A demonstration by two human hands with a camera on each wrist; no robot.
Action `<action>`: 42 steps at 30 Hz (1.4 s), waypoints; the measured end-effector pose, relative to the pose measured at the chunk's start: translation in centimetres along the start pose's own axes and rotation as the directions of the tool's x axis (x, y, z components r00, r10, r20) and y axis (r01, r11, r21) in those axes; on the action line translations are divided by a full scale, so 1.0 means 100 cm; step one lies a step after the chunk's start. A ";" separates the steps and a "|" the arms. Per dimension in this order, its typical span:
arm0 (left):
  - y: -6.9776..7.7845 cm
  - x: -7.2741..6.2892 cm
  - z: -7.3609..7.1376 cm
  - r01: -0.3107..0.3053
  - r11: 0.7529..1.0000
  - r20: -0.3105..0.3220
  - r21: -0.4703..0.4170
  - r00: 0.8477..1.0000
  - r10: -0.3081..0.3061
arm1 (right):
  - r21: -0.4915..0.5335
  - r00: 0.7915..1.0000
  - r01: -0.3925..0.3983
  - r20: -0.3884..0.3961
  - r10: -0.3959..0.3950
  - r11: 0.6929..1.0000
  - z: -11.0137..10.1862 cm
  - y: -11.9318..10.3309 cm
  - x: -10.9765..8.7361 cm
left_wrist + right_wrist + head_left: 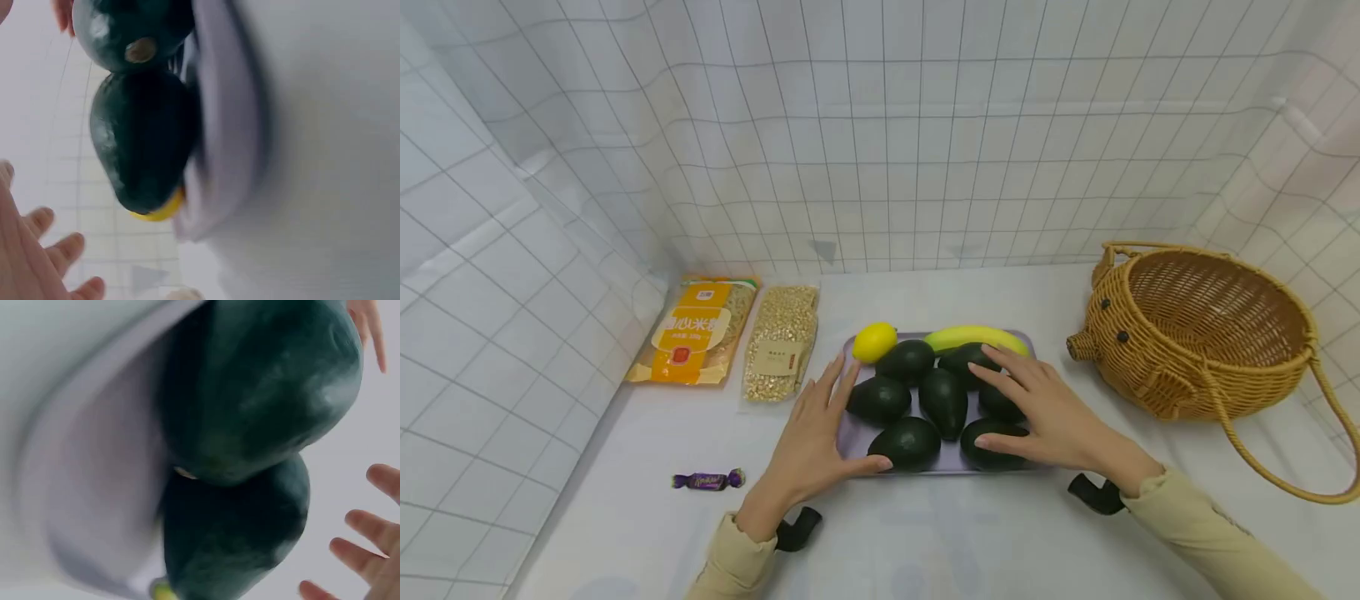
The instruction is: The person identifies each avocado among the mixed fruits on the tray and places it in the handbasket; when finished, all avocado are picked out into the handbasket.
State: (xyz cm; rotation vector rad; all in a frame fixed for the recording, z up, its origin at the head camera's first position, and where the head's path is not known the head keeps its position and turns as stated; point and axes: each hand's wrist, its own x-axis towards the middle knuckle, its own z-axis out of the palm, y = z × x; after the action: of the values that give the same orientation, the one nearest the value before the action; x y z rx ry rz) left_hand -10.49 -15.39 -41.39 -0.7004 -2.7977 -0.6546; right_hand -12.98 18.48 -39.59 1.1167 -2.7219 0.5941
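Note:
A light purple tray point(859, 442) holds several dark green avocados point(943, 403), a lemon point(874, 342) at the back left and a yellow-green banana point(977, 337) along the back. My left hand point(814, 443) is over the tray's left side, fingers spread, its thumb by the front-left avocado point(910, 443). Over the right side, my right hand point(1054, 417) also has its fingers spread, close above the avocados there. Neither hand grips anything; whether fingertips touch the fruit I cannot tell. In both wrist views avocados point(144, 137) point(262, 387) rise above the tray's rim.
On the left lie an orange food packet point(692, 333), a clear bag of grains point(782, 342) and a purple-wrapped candy point(708, 481). A wicker basket point(1195, 375) shaped like a pig stands right, its handle reaching forward. Gridded white curtains point(925, 167) surround the table.

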 end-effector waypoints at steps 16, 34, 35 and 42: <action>-0.010 -0.031 0.030 0.304 0.878 0.074 -0.370 0.952 -0.298 | 0.227 0.980 0.048 -0.199 -0.002 0.973 0.014 -0.004 -0.020; -0.009 -0.035 0.042 0.324 0.911 0.027 -0.253 0.944 -0.329 | 0.156 0.982 -0.001 -0.189 0.030 0.988 0.034 -0.011 -0.028; -0.010 -0.035 0.042 0.322 0.912 0.024 -0.254 0.945 -0.327 | 0.146 0.982 -0.006 -0.187 0.033 0.989 0.035 -0.011 -0.028; -0.011 -0.035 0.045 0.316 0.916 0.017 -0.247 0.947 -0.322 | 0.072 0.973 0.001 -0.231 0.016 0.997 0.039 -0.011 -0.030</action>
State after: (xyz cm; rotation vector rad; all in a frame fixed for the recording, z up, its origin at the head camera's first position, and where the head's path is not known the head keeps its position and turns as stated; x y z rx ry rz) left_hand -8.30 -15.62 -46.73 -0.2643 -2.8620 -1.0773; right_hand -10.01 18.09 -43.63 0.9837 -2.5246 0.7767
